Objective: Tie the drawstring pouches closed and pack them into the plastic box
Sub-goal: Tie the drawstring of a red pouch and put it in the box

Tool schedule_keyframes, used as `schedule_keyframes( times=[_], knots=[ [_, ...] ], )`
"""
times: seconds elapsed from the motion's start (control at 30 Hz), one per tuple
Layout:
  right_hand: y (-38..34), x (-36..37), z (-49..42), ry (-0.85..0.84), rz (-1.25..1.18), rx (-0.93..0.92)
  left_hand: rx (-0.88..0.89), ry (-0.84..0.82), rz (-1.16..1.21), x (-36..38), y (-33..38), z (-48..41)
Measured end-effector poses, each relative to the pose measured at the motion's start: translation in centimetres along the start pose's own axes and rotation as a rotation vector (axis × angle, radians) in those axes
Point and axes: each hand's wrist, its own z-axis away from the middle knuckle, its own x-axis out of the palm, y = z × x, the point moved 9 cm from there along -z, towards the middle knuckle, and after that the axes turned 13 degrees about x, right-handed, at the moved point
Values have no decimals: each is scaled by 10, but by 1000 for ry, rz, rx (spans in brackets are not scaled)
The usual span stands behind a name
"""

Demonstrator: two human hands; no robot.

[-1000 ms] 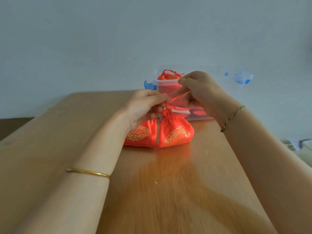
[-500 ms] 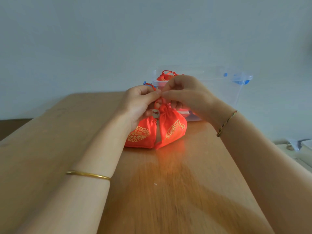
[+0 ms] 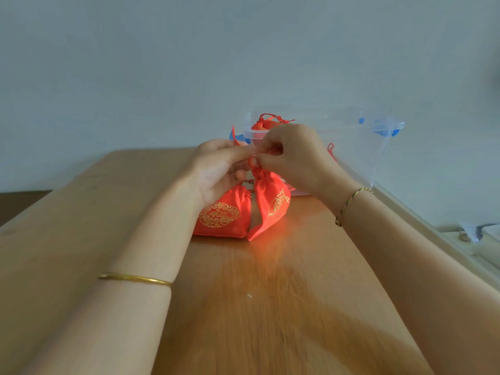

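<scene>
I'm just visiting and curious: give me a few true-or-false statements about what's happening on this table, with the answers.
1. The left hand and the right hand both pinch the drawstring of the right pouch. True.
2. The plastic box is empty. False: a packed pouch shows inside it.
3. A blue pouch lies beside it. False: the left pouch is red with gold print.
4. A gold bangle sits on the left forearm. True.
</scene>
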Motion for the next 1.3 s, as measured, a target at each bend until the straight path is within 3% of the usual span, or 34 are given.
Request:
schedule_keyframes(
  times=[0.07, 0.17, 0.37, 0.47, 0.53, 0.67, 0.87, 1.0, 1.1, 1.2, 1.3],
  knots=[
    [19, 3, -4, -62, -193, 154, -8, -45, 3, 5, 3, 2],
    [44, 20, -1, -249, -578, 442, 48, 56, -108, -5, 9, 0],
    [60, 35, 7, -348, -803, 697, 331, 165, -790, -10, 44, 5],
    [62, 34, 7, -344, -826, 726, 542, 60, -945, 11, 62, 9],
    [62, 36, 8, -367, -849, 743, 593, 21, -1032, 16, 60, 7],
    [58, 38, 9, -428, -924, 748, 573, 60, -1028, 12, 55, 5],
    [51, 33, 3, -438, -942, 595, 564, 32, -1081, 10, 51, 1],
    [74, 9, -3, -268, -706, 536, 611, 65, -1141, 3, 55, -1],
    [81, 12, 0, -236, -592, 550, 564, 21, -1117, 8, 41, -4],
    [72, 22, 8, -380, -635, 559, 442, 65, -977, -4, 26, -8],
    [65, 26, 18, -564, -437, 530, 384, 122, -901, -18, 24, -10]
  ],
)
